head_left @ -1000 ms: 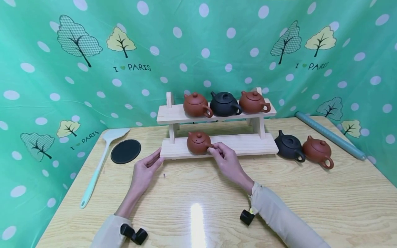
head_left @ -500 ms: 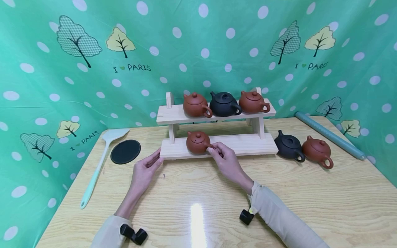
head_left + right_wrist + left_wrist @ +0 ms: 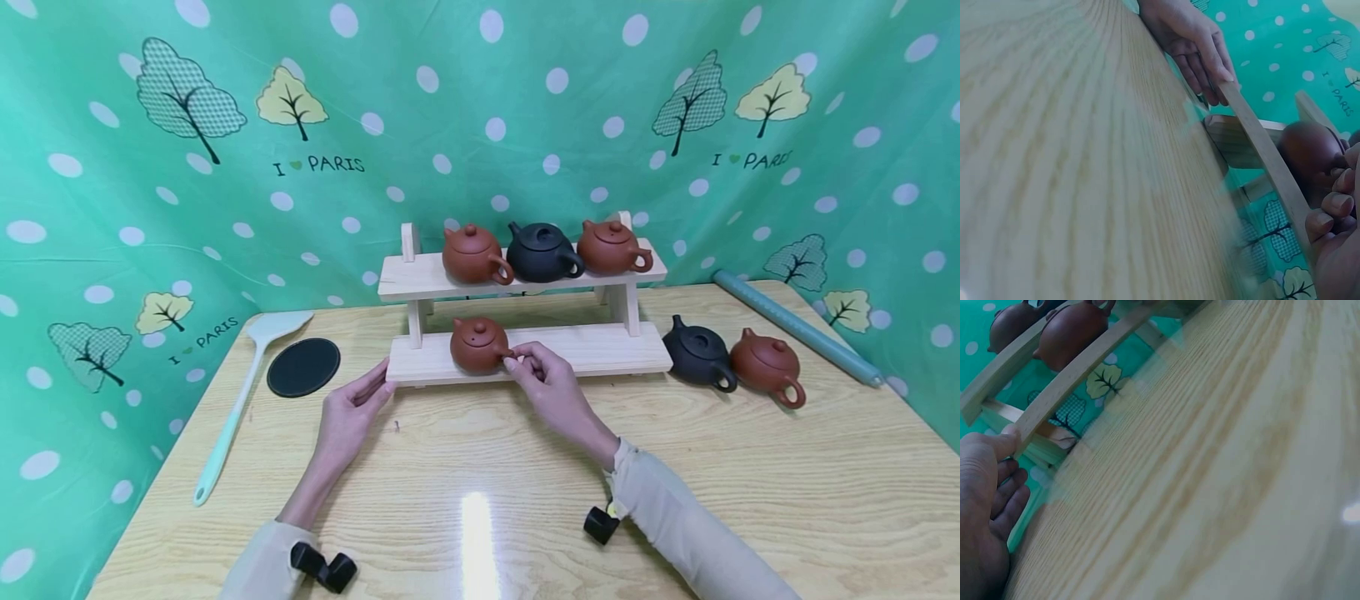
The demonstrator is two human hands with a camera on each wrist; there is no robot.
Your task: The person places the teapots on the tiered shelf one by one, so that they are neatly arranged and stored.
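Note:
A reddish-brown teapot [image 3: 479, 346] sits on the lower board of a two-tier wooden display shelf [image 3: 592, 350]. My right hand [image 3: 553, 392] pinches its handle between thumb and fingers; in the right wrist view, curled fingers [image 3: 1338, 203] lie close beside the pot. At the shelf's left end, my left hand [image 3: 348, 421] holds the corner of the lower board. The left wrist view has the thumb [image 3: 1010, 439] against the board's edge and the other fingers below it. On the upper board stand a brown teapot [image 3: 472, 254], a black teapot [image 3: 542, 252] and another brown teapot [image 3: 611, 248].
Right of the shelf, a black teapot [image 3: 697, 354] and a brown teapot [image 3: 767, 364] stand on the table [image 3: 675, 467]. Behind them lies a grey-green roll [image 3: 798, 327]. A pale green spatula [image 3: 243, 392] and a dark round coaster [image 3: 303, 367] lie at the left.
My right wrist and thumb have shifted slightly to the right at the handle. The teapot on the lower board and my left hand look unmoved.

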